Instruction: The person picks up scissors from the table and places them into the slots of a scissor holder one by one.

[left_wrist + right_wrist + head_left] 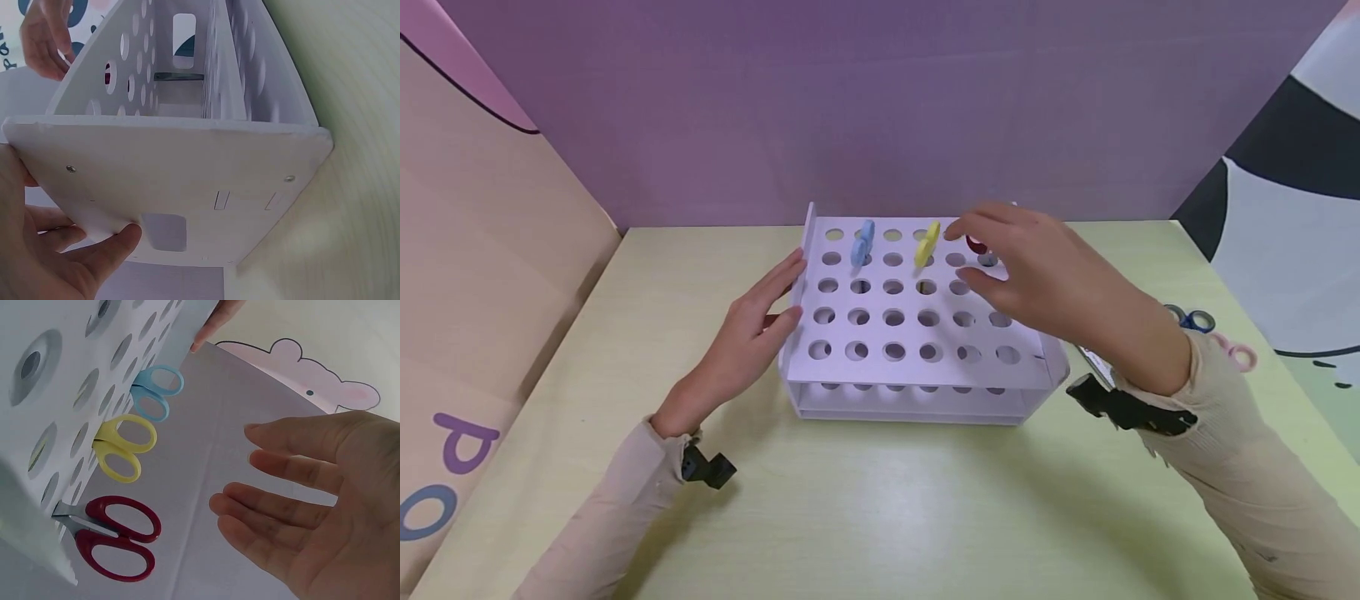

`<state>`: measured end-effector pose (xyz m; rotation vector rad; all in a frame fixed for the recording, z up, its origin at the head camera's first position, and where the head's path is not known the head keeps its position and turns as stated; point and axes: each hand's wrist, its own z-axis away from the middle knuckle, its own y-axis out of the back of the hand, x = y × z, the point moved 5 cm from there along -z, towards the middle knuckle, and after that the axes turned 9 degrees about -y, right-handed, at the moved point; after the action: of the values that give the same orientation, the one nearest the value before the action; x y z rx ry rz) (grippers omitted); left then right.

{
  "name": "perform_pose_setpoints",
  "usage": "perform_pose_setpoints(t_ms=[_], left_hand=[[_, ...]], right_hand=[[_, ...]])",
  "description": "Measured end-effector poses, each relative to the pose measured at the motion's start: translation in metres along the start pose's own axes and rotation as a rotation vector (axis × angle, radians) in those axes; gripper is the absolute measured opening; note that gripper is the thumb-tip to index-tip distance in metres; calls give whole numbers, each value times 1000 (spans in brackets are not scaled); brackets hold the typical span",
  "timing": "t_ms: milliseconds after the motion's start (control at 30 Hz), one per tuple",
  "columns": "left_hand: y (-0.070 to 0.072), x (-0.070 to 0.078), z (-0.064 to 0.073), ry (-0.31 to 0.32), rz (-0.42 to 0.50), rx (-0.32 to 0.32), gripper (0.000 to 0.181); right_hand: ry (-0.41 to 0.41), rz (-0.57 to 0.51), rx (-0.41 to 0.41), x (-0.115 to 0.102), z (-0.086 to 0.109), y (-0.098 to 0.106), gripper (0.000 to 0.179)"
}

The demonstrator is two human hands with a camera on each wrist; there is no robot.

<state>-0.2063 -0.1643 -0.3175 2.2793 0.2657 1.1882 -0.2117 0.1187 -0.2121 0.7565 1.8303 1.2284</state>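
Note:
A white rack (910, 333) with rows of round holes stands on the table. Three pairs of scissors sit upright in its back rows: blue scissors (156, 392), yellow scissors (127, 447) and dark red scissors (119, 537). My left hand (752, 325) rests against the rack's left side panel, its thumb and fingers touching the white board in the left wrist view. Over the rack's right back part, my right hand (1037, 267) hovers with fingers loosely spread. In the right wrist view a gap separates it from the red handles, and it holds nothing.
To the right of the rack, partly behind my right forearm, lie dark blue scissors (1197, 320) and pink scissors (1240, 354) on the pale table (895, 517). A purple wall panel (880, 108) rises just behind the rack.

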Motion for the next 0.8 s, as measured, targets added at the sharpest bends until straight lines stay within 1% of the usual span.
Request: perform_pose_setpoints(t_ms=[100,200,300,500,600,700,800], left_hand=[[0,0,1,1,-5,3,54],[0,0,1,-6,-18,8,53],[0,-1,0,-17,-27,14,53],[-3,1,-2,-29,-18,6,53],[-4,2,-2,-26,-14,6,54],[-3,3,-1,-24,-14,7,53],[-1,3,-1,-26,-15,7,53]], right_hand=[[37,-23,37,2,6,4,34],[46,-50,63,8,13,7,33],[20,-73,73,16,20,10,35],[-65,-61,86,35,36,13,42],[-67,-65,135,44,44,17,43],[-57,-68,202,54,50,20,43],[-84,-66,240,67,54,21,43]])
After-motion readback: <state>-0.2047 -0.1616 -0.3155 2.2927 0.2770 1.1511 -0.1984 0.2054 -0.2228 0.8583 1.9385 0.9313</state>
